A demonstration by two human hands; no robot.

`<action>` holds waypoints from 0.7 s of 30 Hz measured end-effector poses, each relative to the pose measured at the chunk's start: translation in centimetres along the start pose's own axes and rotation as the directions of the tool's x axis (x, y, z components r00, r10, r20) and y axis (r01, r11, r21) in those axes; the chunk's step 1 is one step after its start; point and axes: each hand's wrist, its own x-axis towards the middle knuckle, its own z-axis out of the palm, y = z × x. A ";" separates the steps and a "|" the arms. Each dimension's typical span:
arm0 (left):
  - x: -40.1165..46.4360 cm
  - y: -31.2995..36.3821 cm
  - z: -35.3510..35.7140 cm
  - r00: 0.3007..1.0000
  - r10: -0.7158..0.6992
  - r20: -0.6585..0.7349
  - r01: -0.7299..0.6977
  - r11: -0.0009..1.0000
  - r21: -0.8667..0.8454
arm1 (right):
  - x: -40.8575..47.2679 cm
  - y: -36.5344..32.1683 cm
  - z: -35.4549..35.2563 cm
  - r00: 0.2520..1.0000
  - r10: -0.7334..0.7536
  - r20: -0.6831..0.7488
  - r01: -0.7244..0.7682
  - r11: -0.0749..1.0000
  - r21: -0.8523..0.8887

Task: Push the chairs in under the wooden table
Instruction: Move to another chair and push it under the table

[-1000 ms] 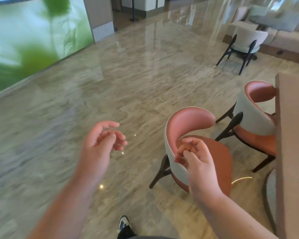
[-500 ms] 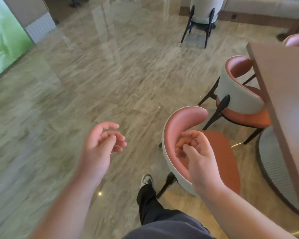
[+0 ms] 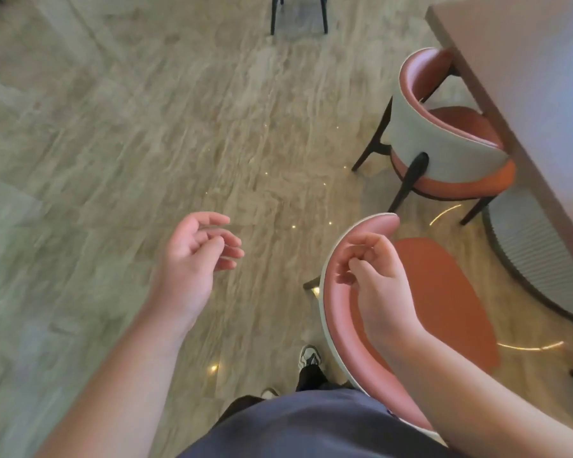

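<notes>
As the near chair (image 3: 444, 292) stood just right of the person, its curved back lay under the right hand (image 3: 374, 276), fingers (image 3: 351, 259) loosely curled, gripping nothing; the left hand (image 3: 192, 262) hung slack over floor. Farther right, the second chair (image 3: 444, 140) sat partly under the desk (image 3: 536, 94).

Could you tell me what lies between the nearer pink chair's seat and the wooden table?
In the head view, only bare marble floor separates the nearer chair from the wooden table, whose ribbed round base stands just beyond.
</notes>
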 end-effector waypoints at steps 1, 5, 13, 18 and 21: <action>1.3 -0.2 0.2 0.999 -0.012 0.042 0.011 1.000 0.014 | 0.6 0.3 0.0 1.000 0.010 -0.028 -0.010 1.000 0.004; 6.9 -0.9 1.2 0.977 -0.052 0.208 0.043 0.998 0.047 | 2.9 1.1 -0.5 0.981 0.011 -0.192 -0.016 0.999 -0.028; 18.6 -0.8 3.9 0.800 -0.088 0.594 0.034 0.994 0.102 | 4.5 1.2 1.8 0.784 -0.005 -0.620 0.009 1.000 0.004; 23.4 -1.2 9.6 0.623 -0.104 0.776 -0.098 0.973 0.209 | 3.4 1.5 2.2 0.582 0.037 -0.813 -0.003 0.999 0.043; 23.6 -2.4 13.8 0.534 -0.160 0.830 -0.116 0.959 0.260 | 1.3 2.7 1.4 0.434 0.082 -0.897 -0.007 0.996 0.087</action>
